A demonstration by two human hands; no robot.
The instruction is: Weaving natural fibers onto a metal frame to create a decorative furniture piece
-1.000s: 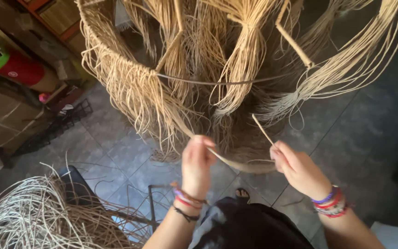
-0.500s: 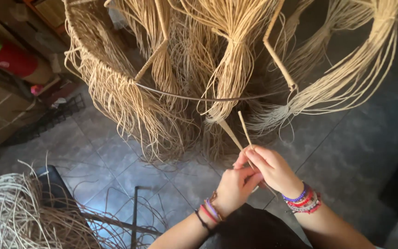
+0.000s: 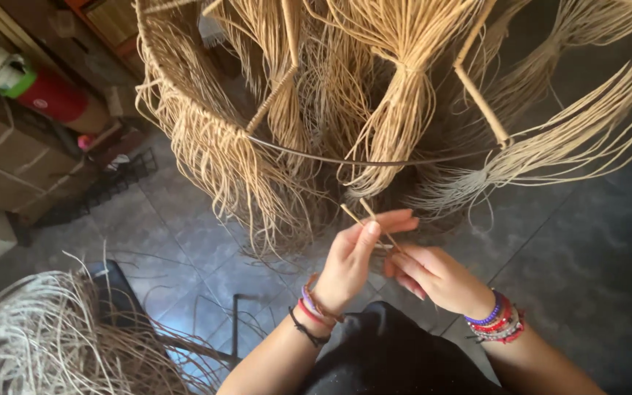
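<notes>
My left hand (image 3: pixel 358 260) and my right hand (image 3: pixel 433 274) meet in front of me, both pinching a thin tan rattan strand (image 3: pixel 363 217) whose two ends stick up and cross above my fingers. Both wrists carry several coloured bracelets. Just above my hands hangs a round wire frame (image 3: pixel 345 159) dressed with bundles of tan raffia fringe (image 3: pixel 221 157). One thick tied bundle (image 3: pixel 402 110) hangs right over my fingers.
A loose heap of pale cane strands (image 3: pixel 45 340) lies at the lower left beside a dark stool (image 3: pixel 115 292). Cardboard boxes (image 3: pixel 1 161), a red and green container (image 3: pixel 45 95) and a black wire rack (image 3: pixel 111 183) stand at the left. Grey tiled floor (image 3: pixel 587 241) lies below.
My hands came together from apart. The strand, first stretched between them, is now folded with its ends crossed above my fingers. The view shifted a little to the left.
</notes>
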